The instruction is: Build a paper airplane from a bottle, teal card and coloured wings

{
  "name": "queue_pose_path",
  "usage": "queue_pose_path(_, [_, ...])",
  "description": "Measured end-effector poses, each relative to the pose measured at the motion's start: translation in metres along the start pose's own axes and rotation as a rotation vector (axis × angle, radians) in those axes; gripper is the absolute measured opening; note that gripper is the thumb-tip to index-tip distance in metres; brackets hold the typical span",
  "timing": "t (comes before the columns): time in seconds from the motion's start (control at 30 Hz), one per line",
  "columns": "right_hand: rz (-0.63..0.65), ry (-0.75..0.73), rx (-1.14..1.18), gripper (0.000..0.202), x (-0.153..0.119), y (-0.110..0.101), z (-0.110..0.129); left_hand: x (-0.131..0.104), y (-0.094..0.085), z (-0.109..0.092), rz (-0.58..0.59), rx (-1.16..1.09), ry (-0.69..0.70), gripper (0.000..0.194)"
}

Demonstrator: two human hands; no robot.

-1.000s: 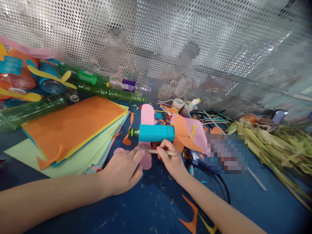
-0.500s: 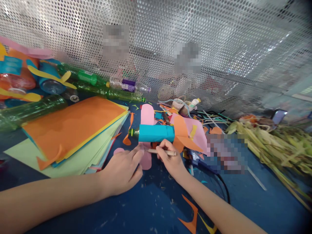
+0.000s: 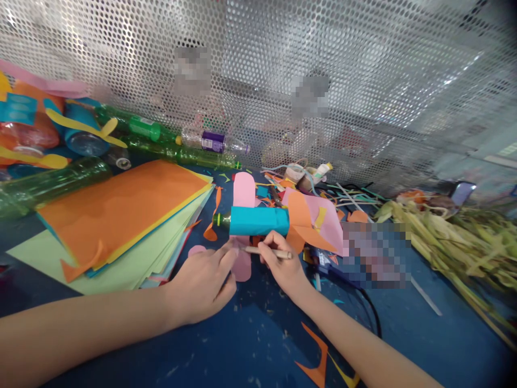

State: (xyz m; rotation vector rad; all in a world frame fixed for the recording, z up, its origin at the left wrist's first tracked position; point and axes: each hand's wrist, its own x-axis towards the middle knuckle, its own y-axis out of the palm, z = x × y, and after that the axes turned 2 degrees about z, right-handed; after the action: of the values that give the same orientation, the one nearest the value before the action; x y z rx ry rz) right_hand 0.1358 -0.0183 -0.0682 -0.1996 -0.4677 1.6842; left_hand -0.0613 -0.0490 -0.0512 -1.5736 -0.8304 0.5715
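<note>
L hand (image 3: pixel 205 280) laid on pink flap (image 3: pixel 242 271), thumb apart from fingers, prob. to keep it flat; pen (image 3: pixel 285 254) pinched in R hand (image 3: pixel 271 254), tip by L fingertips (image 3: pixel 231 249), held low as for writing. Blue-wrapped bottle (image 3: pixel 258 221) laid just beyond both hands. Dark-blue tool (image 3: pixel 325 263) (glue gun?) set close R of R hand, cord (image 3: pixel 374 307) nr R forearm (image 3: pixel 347 323), poss. in way. Paper stack (image 3: pixel 125 199) left beyond L forearm (image 3: pixel 100 320).

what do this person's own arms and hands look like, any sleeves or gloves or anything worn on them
Both the left hand and the right hand are ungloved, with no ring visible. The left forearm and right forearm are bare as far as the picture shows, with no sleeve, watch or bracelet in view. No distinct markings can be made out.
</note>
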Motion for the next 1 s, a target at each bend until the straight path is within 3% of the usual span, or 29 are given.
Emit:
queue_pose_path(0.4, [-0.02,0.018,0.035,0.023,0.001,0.0,-0.001,-0.001,-0.001,-0.001,-0.004,-0.013,0.004,0.029])
queue_pose_path(0.6, [-0.089,0.127,0.259,0.029,-0.003,-0.002,0.009,0.0,-0.003,0.0,-0.006,-0.047,-0.008,0.021])
queue_pose_path(0.87, [0.002,0.028,0.125,0.034,-0.003,-0.001,0.001,-0.002,0.002,0.002,-0.074,-0.097,-0.016,0.024])
queue_pose_path(1.0, [-0.006,0.06,0.142,0.034,-0.002,0.001,-0.003,-0.002,0.001,0.001,-0.07,-0.093,-0.019,0.025])
